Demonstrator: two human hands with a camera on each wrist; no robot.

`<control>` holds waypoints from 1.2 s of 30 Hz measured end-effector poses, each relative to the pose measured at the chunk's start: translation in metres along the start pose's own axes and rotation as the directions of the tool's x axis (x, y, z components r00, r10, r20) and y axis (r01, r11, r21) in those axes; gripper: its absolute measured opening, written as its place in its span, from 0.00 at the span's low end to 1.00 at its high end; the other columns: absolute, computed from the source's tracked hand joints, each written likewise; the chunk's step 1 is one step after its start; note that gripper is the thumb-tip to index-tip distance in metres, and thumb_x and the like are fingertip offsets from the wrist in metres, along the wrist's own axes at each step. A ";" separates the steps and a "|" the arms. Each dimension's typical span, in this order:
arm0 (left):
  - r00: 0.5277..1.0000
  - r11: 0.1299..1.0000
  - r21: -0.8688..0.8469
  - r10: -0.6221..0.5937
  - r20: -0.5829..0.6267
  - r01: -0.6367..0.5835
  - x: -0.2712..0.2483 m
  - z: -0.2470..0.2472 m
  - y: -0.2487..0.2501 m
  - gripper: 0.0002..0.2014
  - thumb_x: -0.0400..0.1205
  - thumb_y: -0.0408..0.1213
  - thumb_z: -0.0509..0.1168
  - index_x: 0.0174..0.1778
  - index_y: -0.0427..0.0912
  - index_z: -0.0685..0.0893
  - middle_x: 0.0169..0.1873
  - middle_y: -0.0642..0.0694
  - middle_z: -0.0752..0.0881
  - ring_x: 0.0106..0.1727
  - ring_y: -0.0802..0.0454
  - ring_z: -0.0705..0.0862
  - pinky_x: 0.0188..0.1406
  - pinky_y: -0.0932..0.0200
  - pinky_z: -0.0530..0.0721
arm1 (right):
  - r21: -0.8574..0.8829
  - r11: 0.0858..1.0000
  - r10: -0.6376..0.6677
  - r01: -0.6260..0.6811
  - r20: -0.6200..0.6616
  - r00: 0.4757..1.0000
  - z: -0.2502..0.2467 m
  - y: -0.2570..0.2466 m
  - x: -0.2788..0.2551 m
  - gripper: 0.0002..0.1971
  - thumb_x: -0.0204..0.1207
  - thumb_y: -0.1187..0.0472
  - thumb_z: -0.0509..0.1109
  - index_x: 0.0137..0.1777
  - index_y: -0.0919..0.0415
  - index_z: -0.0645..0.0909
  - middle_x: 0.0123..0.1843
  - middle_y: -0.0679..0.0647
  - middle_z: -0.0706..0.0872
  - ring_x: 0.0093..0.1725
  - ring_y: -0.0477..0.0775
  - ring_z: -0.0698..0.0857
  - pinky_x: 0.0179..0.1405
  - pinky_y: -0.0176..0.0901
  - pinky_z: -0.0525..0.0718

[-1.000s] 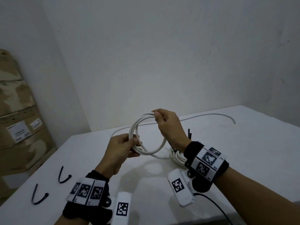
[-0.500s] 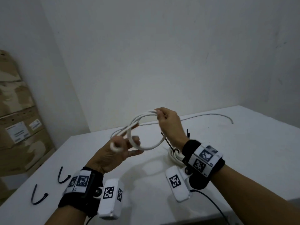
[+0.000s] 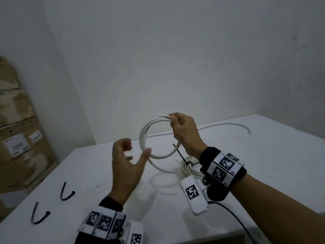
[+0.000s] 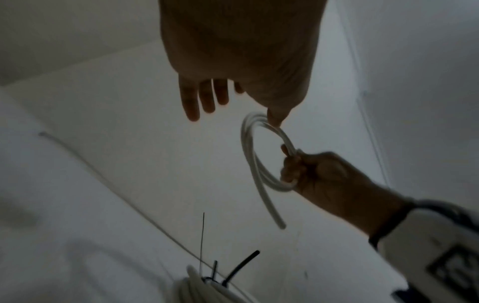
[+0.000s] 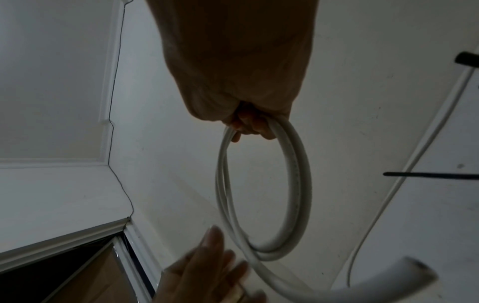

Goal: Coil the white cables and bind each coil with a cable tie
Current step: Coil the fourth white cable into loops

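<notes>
My right hand (image 3: 177, 127) grips the top of a white cable coil (image 3: 146, 134) and holds it up over the white table (image 3: 263, 155); the coil (image 5: 295, 184) hangs as a ring below the fist, its loose tail (image 4: 269, 207) trailing down. My left hand (image 3: 128, 155) is open beside the coil's lower left, thumb near the ring, holding nothing. A second white coil (image 3: 188, 167), bound with a black cable tie (image 3: 181, 154), lies on the table behind my right wrist. Another white cable (image 3: 228, 125) lies uncoiled along the far side.
Two bent black cable ties (image 3: 66, 192) (image 3: 39, 215) lie at the table's near left. Cardboard boxes (image 3: 15, 138) are stacked against the wall to the left. A dark wire (image 3: 233, 221) runs from my right wristband off the near edge.
My left hand has let go of the coil's lower left and opened, drawing back a little. My right hand keeps its grip on the top of the coil.
</notes>
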State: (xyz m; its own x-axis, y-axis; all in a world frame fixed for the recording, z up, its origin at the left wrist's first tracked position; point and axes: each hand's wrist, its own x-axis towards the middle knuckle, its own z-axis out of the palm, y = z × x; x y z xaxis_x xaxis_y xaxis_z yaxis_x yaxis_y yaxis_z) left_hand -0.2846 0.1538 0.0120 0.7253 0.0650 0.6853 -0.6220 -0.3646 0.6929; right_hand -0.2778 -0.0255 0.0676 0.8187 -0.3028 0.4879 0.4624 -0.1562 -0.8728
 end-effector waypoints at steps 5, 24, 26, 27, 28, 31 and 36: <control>0.819 0.733 0.371 0.475 0.321 -0.570 0.004 0.002 -0.004 0.32 0.74 0.65 0.65 0.69 0.49 0.74 0.76 0.38 0.68 0.79 0.42 0.63 0.77 0.48 0.62 | 0.171 0.971 0.165 -0.167 0.022 0.986 0.003 -0.010 -0.006 0.16 0.84 0.65 0.55 0.39 0.57 0.81 0.27 0.52 0.67 0.23 0.46 0.63 0.22 0.39 0.63; 0.975 0.975 -0.088 0.209 0.077 -0.202 -0.002 0.004 0.003 0.23 0.85 0.57 0.52 0.33 0.44 0.75 0.24 0.48 0.74 0.26 0.59 0.71 0.27 0.69 0.70 | 0.652 0.420 0.538 -0.631 0.381 0.752 0.002 -0.022 -0.025 0.09 0.83 0.68 0.60 0.41 0.69 0.77 0.38 0.65 0.80 0.37 0.59 0.84 0.28 0.46 0.89; 0.996 0.984 -0.176 0.034 0.082 -0.019 -0.002 0.006 0.010 0.26 0.86 0.54 0.54 0.31 0.37 0.75 0.24 0.43 0.74 0.27 0.56 0.73 0.32 0.59 0.75 | 0.553 0.587 0.477 -0.591 0.354 0.805 0.001 -0.017 -0.030 0.12 0.85 0.60 0.60 0.46 0.69 0.78 0.40 0.66 0.83 0.38 0.62 0.88 0.37 0.48 0.90; 0.995 0.968 -0.240 -0.061 0.079 0.078 -0.001 0.006 0.012 0.27 0.86 0.54 0.55 0.30 0.35 0.74 0.24 0.42 0.74 0.27 0.53 0.73 0.32 0.55 0.75 | 0.480 0.670 0.443 -0.566 0.353 0.824 -0.001 -0.015 -0.032 0.16 0.86 0.55 0.58 0.49 0.69 0.78 0.42 0.67 0.85 0.38 0.63 0.89 0.41 0.50 0.90; 0.985 0.935 -0.313 -0.152 0.079 0.169 0.001 0.006 0.014 0.25 0.84 0.54 0.55 0.29 0.36 0.73 0.22 0.44 0.73 0.25 0.51 0.72 0.31 0.53 0.75 | 0.399 0.744 0.410 -0.536 0.361 0.838 -0.003 -0.013 -0.033 0.20 0.86 0.51 0.55 0.51 0.68 0.78 0.43 0.68 0.86 0.39 0.64 0.90 0.43 0.51 0.90; 0.933 0.827 -0.435 -0.341 0.114 0.356 0.007 0.003 0.016 0.23 0.86 0.52 0.55 0.30 0.40 0.71 0.17 0.52 0.67 0.20 0.53 0.67 0.27 0.56 0.73 | 0.227 0.868 0.311 -0.441 0.443 0.841 -0.010 -0.010 -0.036 0.18 0.87 0.52 0.55 0.54 0.68 0.77 0.41 0.67 0.88 0.38 0.64 0.90 0.37 0.48 0.90; 0.855 0.702 -0.501 -0.486 0.181 0.506 0.008 0.002 0.016 0.23 0.87 0.51 0.56 0.29 0.42 0.69 0.16 0.52 0.61 0.18 0.54 0.60 0.24 0.57 0.70 | -0.092 0.989 0.141 -0.114 0.375 0.916 -0.019 0.008 -0.032 0.12 0.83 0.59 0.63 0.48 0.65 0.86 0.22 0.49 0.77 0.21 0.50 0.73 0.21 0.40 0.68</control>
State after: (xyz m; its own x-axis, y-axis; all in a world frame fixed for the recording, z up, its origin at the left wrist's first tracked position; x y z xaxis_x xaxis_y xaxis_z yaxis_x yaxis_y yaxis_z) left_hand -0.2877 0.1467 0.0282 0.9760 0.0645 0.2082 -0.2177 0.2427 0.9454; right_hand -0.3071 -0.0350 0.0445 0.9428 0.0536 0.3289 0.3327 -0.2065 -0.9201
